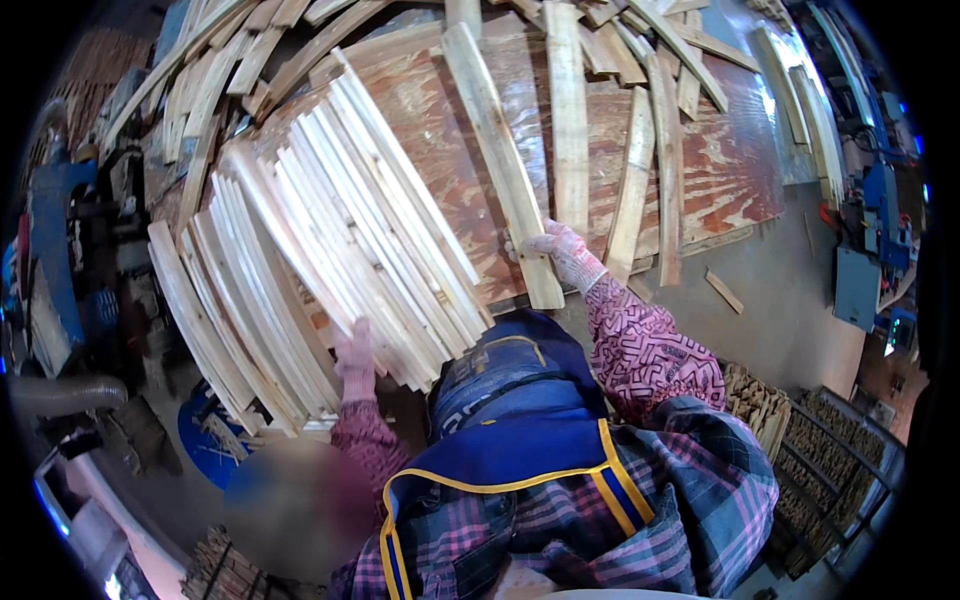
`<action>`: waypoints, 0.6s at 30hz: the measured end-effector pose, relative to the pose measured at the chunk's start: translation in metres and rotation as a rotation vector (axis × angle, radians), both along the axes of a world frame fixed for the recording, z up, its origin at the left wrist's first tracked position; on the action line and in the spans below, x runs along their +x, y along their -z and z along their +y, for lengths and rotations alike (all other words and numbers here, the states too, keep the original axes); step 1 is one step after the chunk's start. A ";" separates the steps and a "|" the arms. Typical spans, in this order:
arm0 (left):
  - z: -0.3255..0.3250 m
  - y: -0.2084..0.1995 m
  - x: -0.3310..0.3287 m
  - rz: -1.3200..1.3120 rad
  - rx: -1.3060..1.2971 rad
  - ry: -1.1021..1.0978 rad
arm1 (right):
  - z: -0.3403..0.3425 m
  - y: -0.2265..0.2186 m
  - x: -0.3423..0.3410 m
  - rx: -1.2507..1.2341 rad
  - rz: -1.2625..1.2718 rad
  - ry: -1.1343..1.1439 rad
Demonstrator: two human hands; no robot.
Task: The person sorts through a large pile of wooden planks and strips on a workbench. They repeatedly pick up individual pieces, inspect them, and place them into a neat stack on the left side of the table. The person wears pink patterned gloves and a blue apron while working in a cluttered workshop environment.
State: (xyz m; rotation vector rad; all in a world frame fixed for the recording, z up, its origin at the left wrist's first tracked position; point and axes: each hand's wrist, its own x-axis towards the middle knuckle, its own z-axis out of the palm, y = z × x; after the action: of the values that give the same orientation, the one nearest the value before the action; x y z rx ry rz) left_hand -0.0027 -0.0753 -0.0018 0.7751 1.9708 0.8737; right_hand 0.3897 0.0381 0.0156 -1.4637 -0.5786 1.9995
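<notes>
My right hand (567, 254), in a pale pinkish glove, is closed round the near end of a long wooden board (497, 150). This board slants away from me over the worn plywood tabletop (420, 110). My left hand (355, 358), gloved too, grips the near end of a wooden strip (283, 232), whose far end is smeared by motion. To the right of that strip lies a row of pale wooden strips (375, 220), packed side by side. Another row of strips (255, 290) lies on its left. The fingertips of my left hand are partly hidden by the wood.
Loose boards (568, 110) and a jumbled heap of offcuts (240, 60) cover the far side of the table. A small wood piece (724, 291) lies on the floor at right. Bundled wood (830, 450) sits in a rack at lower right. Blue machinery (880, 220) stands far right.
</notes>
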 end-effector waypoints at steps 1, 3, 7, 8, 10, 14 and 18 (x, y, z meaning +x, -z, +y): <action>-0.002 0.023 -0.008 -0.167 0.077 -0.036 | 0.000 0.002 -0.014 0.036 -0.148 -0.108; 0.006 0.031 0.006 -0.345 0.062 -0.095 | -0.013 0.033 -0.036 0.153 -0.444 -0.202; 0.007 0.014 0.016 -0.132 -0.125 0.111 | -0.012 -0.035 -0.072 0.126 -0.652 -0.489; 0.005 0.016 0.016 -0.075 -0.049 0.173 | -0.028 0.002 -0.057 0.187 -0.633 -0.421; 0.003 0.022 0.010 0.107 -0.062 0.315 | -0.047 0.037 -0.048 0.307 -0.694 -0.394; 0.038 0.006 -0.012 0.402 -0.480 0.576 | -0.041 0.006 -0.048 0.235 -0.565 -0.332; 0.057 -0.080 0.004 0.350 -0.274 0.341 | -0.036 -0.072 -0.092 0.332 -0.386 -0.194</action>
State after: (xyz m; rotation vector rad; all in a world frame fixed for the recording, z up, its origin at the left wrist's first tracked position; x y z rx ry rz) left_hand 0.0011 -0.0185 0.0783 1.1134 2.1115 0.2713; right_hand 0.2975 0.0021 0.0878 -1.6346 -1.1953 1.6552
